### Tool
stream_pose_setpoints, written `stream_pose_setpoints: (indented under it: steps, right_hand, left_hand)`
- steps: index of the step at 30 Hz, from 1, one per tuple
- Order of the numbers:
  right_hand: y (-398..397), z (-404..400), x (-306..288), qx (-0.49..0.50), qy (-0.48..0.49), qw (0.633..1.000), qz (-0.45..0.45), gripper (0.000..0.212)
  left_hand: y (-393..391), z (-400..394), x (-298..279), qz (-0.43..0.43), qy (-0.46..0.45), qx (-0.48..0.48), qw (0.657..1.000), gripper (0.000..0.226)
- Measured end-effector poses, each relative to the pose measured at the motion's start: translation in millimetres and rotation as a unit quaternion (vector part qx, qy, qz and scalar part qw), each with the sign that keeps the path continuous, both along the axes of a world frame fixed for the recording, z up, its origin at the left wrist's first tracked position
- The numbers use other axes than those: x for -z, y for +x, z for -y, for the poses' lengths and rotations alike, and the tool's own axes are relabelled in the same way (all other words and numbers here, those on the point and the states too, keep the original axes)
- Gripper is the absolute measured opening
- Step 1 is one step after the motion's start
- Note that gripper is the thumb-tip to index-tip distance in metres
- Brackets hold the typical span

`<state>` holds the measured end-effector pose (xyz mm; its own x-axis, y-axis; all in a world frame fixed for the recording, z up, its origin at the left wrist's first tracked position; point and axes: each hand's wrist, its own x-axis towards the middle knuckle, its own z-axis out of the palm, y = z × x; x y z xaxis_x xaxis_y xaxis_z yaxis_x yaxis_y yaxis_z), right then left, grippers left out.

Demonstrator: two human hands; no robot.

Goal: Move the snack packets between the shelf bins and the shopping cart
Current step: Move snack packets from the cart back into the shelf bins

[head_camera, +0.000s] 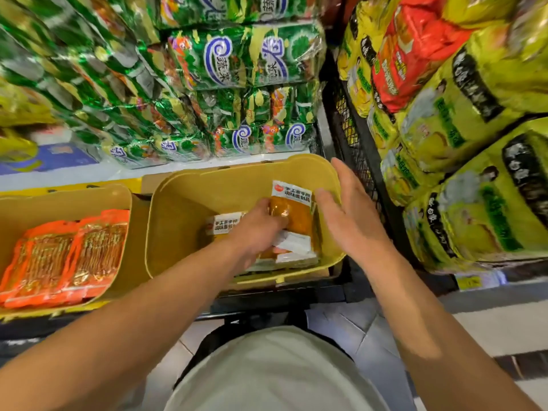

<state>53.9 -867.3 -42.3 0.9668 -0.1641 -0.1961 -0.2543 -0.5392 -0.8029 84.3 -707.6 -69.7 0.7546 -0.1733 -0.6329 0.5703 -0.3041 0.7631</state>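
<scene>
Yellow-orange snack packets (292, 216) with white printed ends, stacked and tilted inside right yellow bin (178, 232); orange packets (62, 259) flat in left bin (17, 209).

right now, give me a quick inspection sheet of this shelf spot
surface: white shelf ledge behind two yellow bins.
job's things: right yellow bin holds mustard-yellow snack packets; left yellow bin holds orange snack packets. No shopping cart seen.
clutter: nothing seen.
grippers: left hand grips a mustard packet, fingers curled; right hand open above the bin's right side.
cables: nothing seen.
surroundings: green bags stacked behind, yellow-green bags and a red bag on the right.
</scene>
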Motion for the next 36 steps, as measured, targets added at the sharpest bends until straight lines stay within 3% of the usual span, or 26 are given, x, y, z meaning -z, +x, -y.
stream_pose_setpoints:
  steps: [3,6,8,12,15,21,29,36]
  right_hand:
    - [-1.5,0.5,1.7,-0.01,0.014,1.0,0.012,0.061]
    - [-3.0,2.3,3.1,-0.007,0.023,1.0,0.02,0.061]
    - [-2.5,3.1,3.7,-0.01,0.018,1.0,0.023,0.062]
    - [-0.9,3.9,3.8,-0.028,0.009,0.999,0.027,0.064]
    - [-0.8,4.7,3.6,-0.034,0.009,0.999,0.032,0.064]
    - [-1.3,5.8,1.3,-0.037,0.011,0.999,0.03,0.064]
    - [-0.9,6.9,0.7,-0.043,0.015,0.999,0.018,0.065]
    - [-1.3,6.6,3.4,-0.039,-0.026,0.998,0.032,0.068]
  left_hand:
    - [-3.9,10.0,14.3,0.013,0.102,0.044,0.994,0.034]
    - [-2.5,10.4,12.1,0.067,0.243,0.153,0.956,0.014]
    - [1.2,8.7,11.5,0.099,0.282,0.176,0.938,0.012]
    - [4.4,6.6,14.0,0.038,0.242,0.124,0.962,0.025]
    - [6.4,10.4,13.1,0.017,0.201,0.083,0.976,0.012]
    - [10.1,15.3,10.0,0.013,0.189,0.07,0.979,0.011]
    - [13.5,11.3,14.3,0.035,0.2,0.088,0.975,0.05]
    - [12.9,0.8,11.3,0.022,0.166,0.055,0.984,0.06]
